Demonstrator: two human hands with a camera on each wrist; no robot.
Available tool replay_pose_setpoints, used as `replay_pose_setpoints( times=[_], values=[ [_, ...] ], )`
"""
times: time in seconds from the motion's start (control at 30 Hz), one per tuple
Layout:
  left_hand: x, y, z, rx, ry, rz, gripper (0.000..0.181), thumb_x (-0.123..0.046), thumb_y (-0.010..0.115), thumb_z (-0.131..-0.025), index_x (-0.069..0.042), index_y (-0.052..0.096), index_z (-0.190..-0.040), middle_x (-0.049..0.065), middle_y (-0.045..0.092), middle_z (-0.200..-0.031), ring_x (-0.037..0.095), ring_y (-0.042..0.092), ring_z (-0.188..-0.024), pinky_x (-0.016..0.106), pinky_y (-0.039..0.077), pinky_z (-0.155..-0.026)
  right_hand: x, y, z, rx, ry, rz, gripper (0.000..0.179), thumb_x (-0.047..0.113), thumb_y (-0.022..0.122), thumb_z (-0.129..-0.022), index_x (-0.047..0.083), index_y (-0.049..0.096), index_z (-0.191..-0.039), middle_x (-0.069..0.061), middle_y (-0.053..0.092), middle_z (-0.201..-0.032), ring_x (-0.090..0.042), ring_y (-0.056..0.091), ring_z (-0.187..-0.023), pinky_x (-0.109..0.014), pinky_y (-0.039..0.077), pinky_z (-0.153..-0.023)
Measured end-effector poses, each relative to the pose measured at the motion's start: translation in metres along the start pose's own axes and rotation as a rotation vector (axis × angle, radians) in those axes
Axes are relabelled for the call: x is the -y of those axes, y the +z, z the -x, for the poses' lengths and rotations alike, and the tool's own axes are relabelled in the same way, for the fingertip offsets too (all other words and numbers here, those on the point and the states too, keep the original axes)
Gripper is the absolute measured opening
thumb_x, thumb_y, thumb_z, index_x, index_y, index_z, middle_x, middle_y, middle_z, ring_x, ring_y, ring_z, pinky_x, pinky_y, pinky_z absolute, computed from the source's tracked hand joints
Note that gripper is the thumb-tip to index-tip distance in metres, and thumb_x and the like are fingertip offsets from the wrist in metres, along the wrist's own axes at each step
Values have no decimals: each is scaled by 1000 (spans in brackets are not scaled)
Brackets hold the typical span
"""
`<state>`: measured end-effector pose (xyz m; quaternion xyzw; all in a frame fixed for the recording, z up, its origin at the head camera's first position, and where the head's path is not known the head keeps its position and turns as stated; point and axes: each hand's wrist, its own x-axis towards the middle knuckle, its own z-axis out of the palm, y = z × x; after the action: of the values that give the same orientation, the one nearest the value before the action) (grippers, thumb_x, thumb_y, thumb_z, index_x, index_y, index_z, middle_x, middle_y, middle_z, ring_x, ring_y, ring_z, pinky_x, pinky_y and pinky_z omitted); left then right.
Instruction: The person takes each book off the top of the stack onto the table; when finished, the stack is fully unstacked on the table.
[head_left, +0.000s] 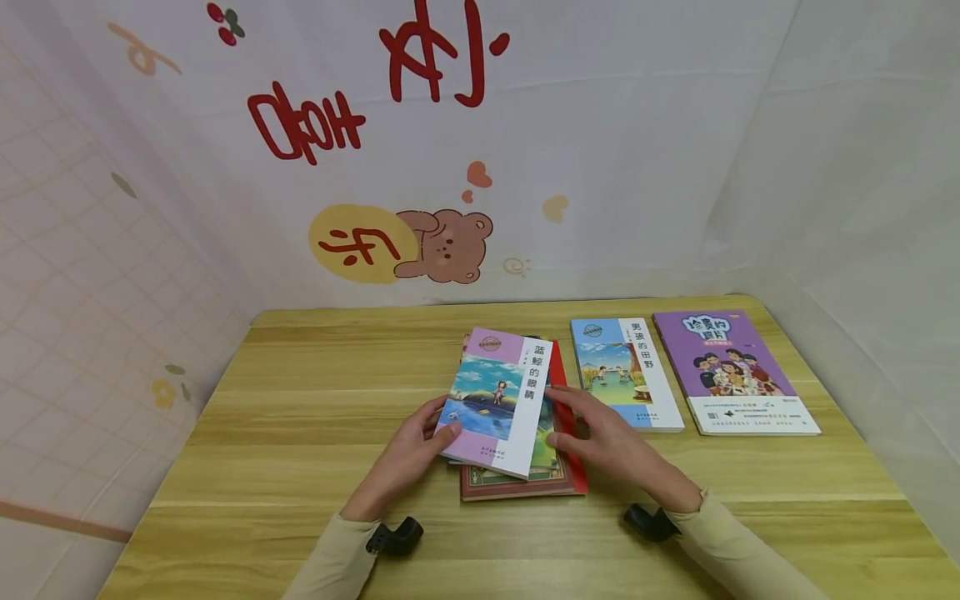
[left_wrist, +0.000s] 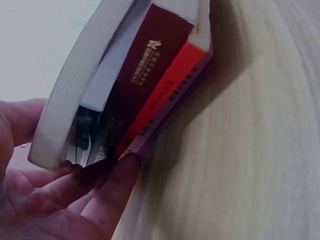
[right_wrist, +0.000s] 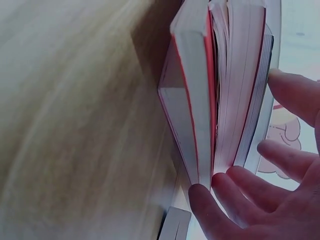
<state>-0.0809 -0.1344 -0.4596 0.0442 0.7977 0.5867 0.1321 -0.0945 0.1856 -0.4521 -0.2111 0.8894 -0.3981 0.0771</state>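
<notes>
A pink and white book (head_left: 491,400) with a seaside picture lies turned at an angle on a stack of several books, among them a maroon one (left_wrist: 155,47) and a red one (left_wrist: 160,95). My left hand (head_left: 415,446) holds the pink book at its lower left, thumb on the cover, with other fingers against the stack's side. At the opposite side, my right hand (head_left: 607,442) touches the stack's page edges with extended, spread fingers (right_wrist: 240,195). Part of the left fingers is hidden behind the books in the head view.
To the right of the stack lie a blue and white book (head_left: 622,375) and a larger purple book (head_left: 731,371) on the wooden table (head_left: 322,375). White printed cloth (head_left: 600,150) rises behind the table and at both sides.
</notes>
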Motion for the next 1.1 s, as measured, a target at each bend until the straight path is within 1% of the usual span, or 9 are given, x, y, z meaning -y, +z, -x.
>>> replay_pose_setpoints(
  times=[0.13, 0.33, 0.43, 0.53, 0.67, 0.77, 0.83, 0.97, 1.1],
  values=[
    [1, -5, 4, 14, 27, 8, 65, -22, 61, -106, 2, 32, -159, 27, 55, -146, 33, 63, -123, 45, 51, -103, 3, 0, -1, 11, 1, 8, 71, 40, 77, -94, 16, 49, -155, -16, 41, -160, -43, 41, -144, -63, 43, -109],
    [6, -17, 9, 66, 70, 76, 69, -19, 61, -106, -18, 26, -165, 24, 50, -152, 30, 62, -127, 28, 51, -99, 5, 1, -2, 27, -7, 48, 71, 46, 75, -94, 18, 50, -155, -17, 34, -164, -47, 36, -146, -68, 40, -108],
    [10, -22, 11, 84, 64, 117, 67, -19, 61, -106, -24, 29, -165, 22, 51, -152, 30, 61, -127, 24, 50, -98, 4, 1, -2, 39, -4, 63, 70, 48, 73, -95, 18, 52, -154, -19, 34, -164, -49, 36, -145, -69, 40, -107],
    [10, -25, 13, 75, 30, 146, 58, -18, 61, -106, -22, 41, -160, 17, 46, -158, 30, 49, -140, 36, 41, -113, 3, 1, -2, 56, 4, 69, 70, 50, 73, -94, 18, 53, -153, -20, 33, -164, -49, 36, -144, -69, 40, -107],
    [10, -27, 15, 39, -23, 157, 47, -19, 63, -104, -19, 58, -150, 9, 37, -165, 29, 24, -155, 53, 17, -125, 4, 2, -2, 70, 25, 72, 73, 52, 74, -92, 19, 53, -153, -18, 32, -165, -48, 35, -145, -69, 39, -109],
    [11, -28, 15, 33, -31, 170, 49, -19, 68, -101, -18, 59, -149, 10, 37, -165, 30, 24, -155, 52, 18, -125, 5, 2, -2, 71, 26, 79, 74, 53, 74, -92, 19, 53, -154, -18, 32, -165, -48, 34, -146, -68, 39, -109],
    [11, -29, 16, 37, -30, 181, 51, -18, 70, -100, -17, 58, -150, 10, 36, -165, 29, 26, -154, 48, 23, -124, 5, 3, -3, 70, 23, 82, 74, 52, 74, -92, 18, 53, -154, -19, 32, -164, -49, 35, -145, -69, 39, -108],
    [13, -32, 20, 25, -27, 198, 53, -13, 70, -99, -16, 57, -150, 9, 36, -165, 27, 31, -152, 29, 36, -116, 6, 3, -2, 68, 20, 86, 73, 52, 74, -93, 17, 53, -154, -20, 33, -164, -49, 35, -145, -69, 40, -108],
    [14, -37, 26, -26, -2, 191, 52, -10, 68, -99, -14, 57, -150, 9, 40, -163, 26, 30, -152, 14, 35, -108, 7, 3, -2, 63, 11, 101, 73, 52, 73, -93, 17, 52, -154, -20, 34, -163, -50, 36, -144, -69, 41, -106]
  ],
)
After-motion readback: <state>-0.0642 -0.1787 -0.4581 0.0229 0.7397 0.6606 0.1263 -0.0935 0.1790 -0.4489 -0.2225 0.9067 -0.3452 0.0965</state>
